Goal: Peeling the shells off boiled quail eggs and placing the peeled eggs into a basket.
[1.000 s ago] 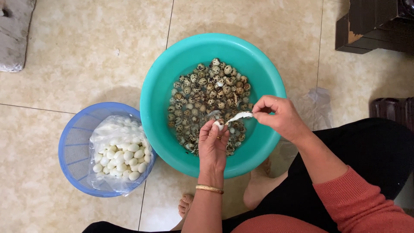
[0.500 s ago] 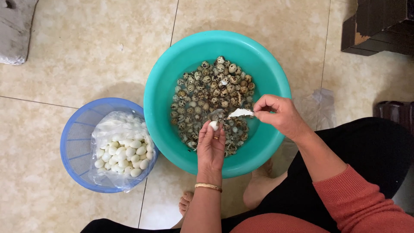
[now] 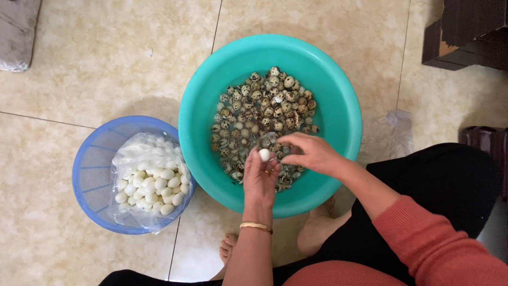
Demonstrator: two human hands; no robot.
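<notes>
left hand [image 3: 260, 177]: pinches peeled white egg [image 3: 264, 154] | right hand [image 3: 309, 152]: beside it | below: teal basin [image 3: 211, 95], speckled eggs [image 3: 264, 108]

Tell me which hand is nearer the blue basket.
Left. The left hand, holding a white peeled egg over the teal basin, sits closer to the blue basket; the right hand is farther right.

– What blocks the way around the teal basin [image 3: 211, 79]?

– The blue basket [image 3: 92, 175] touches its left rim, and a dark box [image 3: 471, 37] sits well off to its upper right.

– And open room?

– Bare tile beyond the basin's far rim. Inside, speckled eggs [image 3: 264, 111] cover the bottom; the left hand [image 3: 259, 177] and right hand [image 3: 309, 153] hang over the near half.
</notes>
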